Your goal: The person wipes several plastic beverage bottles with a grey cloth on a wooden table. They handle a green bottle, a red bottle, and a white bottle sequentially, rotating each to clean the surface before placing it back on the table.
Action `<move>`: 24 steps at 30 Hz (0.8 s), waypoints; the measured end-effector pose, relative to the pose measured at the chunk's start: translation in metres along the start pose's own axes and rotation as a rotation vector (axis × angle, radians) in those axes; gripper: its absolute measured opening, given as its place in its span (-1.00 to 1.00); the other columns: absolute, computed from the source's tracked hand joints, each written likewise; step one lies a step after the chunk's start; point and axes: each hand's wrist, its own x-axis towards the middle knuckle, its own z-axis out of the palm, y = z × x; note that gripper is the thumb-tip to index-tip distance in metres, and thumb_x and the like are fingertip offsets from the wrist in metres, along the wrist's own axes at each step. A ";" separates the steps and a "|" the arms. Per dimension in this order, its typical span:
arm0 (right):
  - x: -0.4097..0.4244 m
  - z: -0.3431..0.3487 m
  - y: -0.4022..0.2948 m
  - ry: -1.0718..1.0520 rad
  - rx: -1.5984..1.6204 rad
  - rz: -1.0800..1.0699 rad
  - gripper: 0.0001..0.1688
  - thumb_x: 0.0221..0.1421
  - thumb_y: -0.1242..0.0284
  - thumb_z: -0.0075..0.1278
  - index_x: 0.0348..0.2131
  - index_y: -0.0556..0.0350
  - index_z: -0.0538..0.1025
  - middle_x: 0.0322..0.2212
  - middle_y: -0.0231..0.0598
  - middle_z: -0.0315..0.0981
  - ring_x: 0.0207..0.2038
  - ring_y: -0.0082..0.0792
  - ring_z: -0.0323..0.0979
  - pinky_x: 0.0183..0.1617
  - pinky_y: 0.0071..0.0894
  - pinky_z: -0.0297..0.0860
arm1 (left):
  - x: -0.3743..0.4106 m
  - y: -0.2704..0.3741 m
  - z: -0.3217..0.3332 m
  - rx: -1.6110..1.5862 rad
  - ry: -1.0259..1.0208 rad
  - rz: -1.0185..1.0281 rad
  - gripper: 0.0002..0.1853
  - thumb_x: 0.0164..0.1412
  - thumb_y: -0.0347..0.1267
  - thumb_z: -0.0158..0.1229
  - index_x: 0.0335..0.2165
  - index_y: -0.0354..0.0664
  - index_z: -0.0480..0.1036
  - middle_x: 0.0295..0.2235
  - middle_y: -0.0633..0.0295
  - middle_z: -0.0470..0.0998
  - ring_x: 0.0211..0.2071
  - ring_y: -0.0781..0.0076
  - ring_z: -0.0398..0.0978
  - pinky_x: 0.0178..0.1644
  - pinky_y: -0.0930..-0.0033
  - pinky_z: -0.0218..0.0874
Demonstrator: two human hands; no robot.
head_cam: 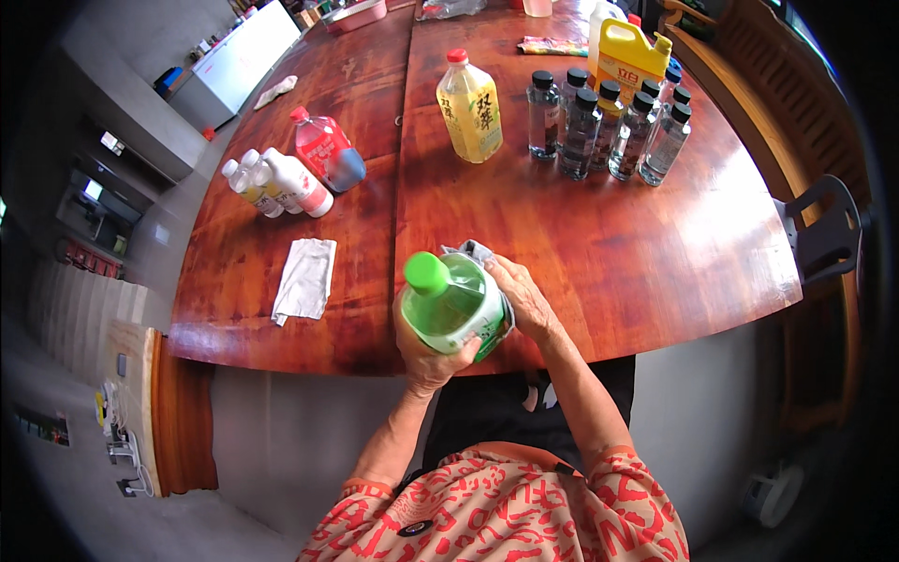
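Observation:
At the table's near edge, my left hand point(433, 362) grips a large plastic bottle point(449, 309) with a green cap around its lower side. The bottle is tilted, its cap towards the upper left. My right hand point(521, 295) presses a grey cloth point(476, 251) against the bottle's right side; part of the cloth is hidden under the fingers. Left of the bottle, a folded white cloth point(305, 279) lies flat on the wooden table point(477, 211).
Left stand small white-capped bottles point(270, 184) and a red-capped bottle point(329, 151). Farther back is a yellow drink bottle point(470, 109). Several black-capped clear bottles point(581, 137) stand right, before a yellow jug point(632, 56). A chair point(822, 228) and a wooden bench point(737, 105) flank the right edge.

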 end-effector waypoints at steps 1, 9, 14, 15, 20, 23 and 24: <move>-0.001 0.001 0.000 0.001 -0.025 0.003 -0.45 0.26 0.12 -0.21 -0.04 0.24 0.41 -0.20 -0.22 0.48 -0.16 -0.46 0.37 -0.03 -0.41 0.28 | 0.004 0.003 -0.002 -0.117 0.027 -0.063 -0.02 -0.32 -0.38 0.39 0.10 -0.30 0.05 -0.04 0.10 0.32 -0.03 0.30 0.34 0.07 0.23 0.22; -0.021 0.030 0.002 -0.065 0.954 0.180 -0.41 0.25 0.15 -0.19 0.09 0.21 0.33 -0.07 -0.17 0.41 -0.06 -0.37 0.38 0.05 -0.30 0.31 | 0.000 0.023 -0.015 -0.322 0.081 -0.077 -0.04 -0.29 -0.37 0.34 0.11 -0.28 0.05 -0.06 0.14 0.34 -0.06 0.35 0.36 0.04 0.25 0.25; -0.014 0.050 0.006 0.150 1.164 0.020 -0.72 0.28 0.24 -0.24 -0.30 0.04 0.39 -0.35 -0.36 0.34 -0.21 -0.37 0.33 -0.02 -0.34 0.31 | 0.001 0.027 -0.007 -0.293 0.209 -0.013 -0.05 -0.25 -0.38 0.30 0.14 -0.25 0.02 -0.04 0.18 0.27 -0.03 0.35 0.29 0.08 0.24 0.20; -0.018 0.049 0.012 0.079 1.229 0.024 -0.67 0.29 0.22 -0.26 -0.24 0.06 0.42 -0.27 -0.31 0.40 -0.16 -0.33 0.37 0.00 -0.29 0.33 | 0.003 0.030 -0.001 -0.331 0.261 0.014 -0.06 -0.24 -0.38 0.29 0.14 -0.26 0.01 -0.05 0.17 0.28 -0.05 0.35 0.31 0.07 0.25 0.22; -0.035 0.070 0.020 0.341 1.149 0.225 -0.58 0.27 0.17 -0.23 -0.13 0.08 0.45 -0.21 -0.22 0.48 -0.17 -0.23 0.46 -0.04 -0.13 0.41 | 0.009 0.031 0.011 -0.318 0.329 0.041 -0.18 -0.22 -0.31 0.26 0.06 -0.25 0.14 -0.10 0.16 0.32 -0.12 0.31 0.36 -0.02 0.23 0.29; -0.046 0.066 0.021 0.307 1.041 0.365 -0.56 0.26 0.17 -0.25 -0.10 0.10 0.44 -0.16 -0.17 0.48 -0.17 -0.16 0.47 -0.13 -0.08 0.43 | 0.011 0.033 0.012 -0.341 0.326 0.037 -0.17 -0.20 -0.30 0.29 0.05 -0.30 0.10 -0.14 0.15 0.33 -0.19 0.36 0.36 -0.09 0.28 0.28; -0.049 0.065 0.020 0.287 1.006 0.417 -0.57 0.26 0.18 -0.23 -0.10 0.10 0.44 -0.17 -0.17 0.48 -0.19 -0.17 0.48 -0.17 -0.12 0.45 | 0.013 0.033 0.012 -0.344 0.320 0.041 -0.18 -0.20 -0.30 0.29 0.04 -0.31 0.11 -0.15 0.16 0.33 -0.20 0.36 0.36 -0.10 0.28 0.28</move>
